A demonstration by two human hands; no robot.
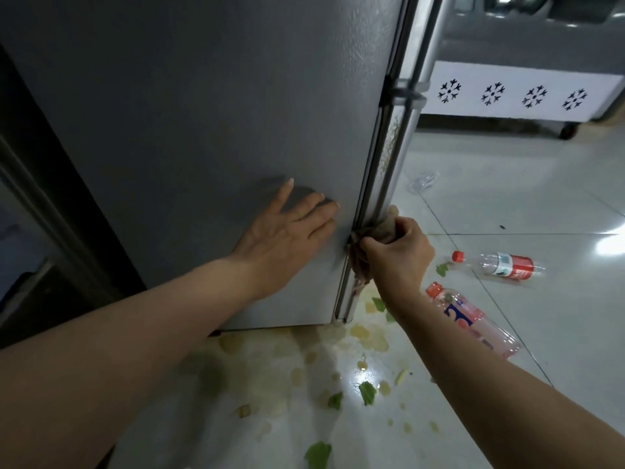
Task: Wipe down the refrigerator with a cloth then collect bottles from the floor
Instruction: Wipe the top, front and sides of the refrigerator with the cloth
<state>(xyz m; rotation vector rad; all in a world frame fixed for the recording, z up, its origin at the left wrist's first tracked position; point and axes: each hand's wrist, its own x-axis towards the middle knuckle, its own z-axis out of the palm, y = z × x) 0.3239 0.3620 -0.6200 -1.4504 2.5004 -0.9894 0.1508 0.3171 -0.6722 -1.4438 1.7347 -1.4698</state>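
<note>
1. Tiled floor (pixel 507 204) under you is messy: yellowish spill patches and green leaf scraps (pixel 367 392) closest to your feet.
2. Your left hand (pixel 280 231) lies flat with fingers straight on the grey side panel of the refrigerator (pixel 203 113), holding nothing, likely just bracing.
3. Your right hand (pixel 399 255) is fisted around the cloth (pixel 358 262), pressing it into the low door-edge seam just beside the left hand's fingertips.
4. Cloth looks soft, bunched and limp, tail hanging below the fist; judged easy to push into the groove, keep it wadded in the palm.
5. Pink-capped bottle (pixel 473 319) lies on its side just beyond your right forearm, partly hidden by it; looks empty or nearly so, light, thin plastic, will roll. Take it round the middle of the body.
6. Red-labelled bottle (pixel 500 265) lies a bit farther, on its side, clear and probably empty; same grip.
7. Crumpled clear plastic (pixel 422 181) farther out by the fridge front; cannot tell if it is a bottle.
8. White cabinet with snowflake cutouts (pixel 514 93) stands at the back.
9. Wiping in hand; bottles not yet collected.
</note>
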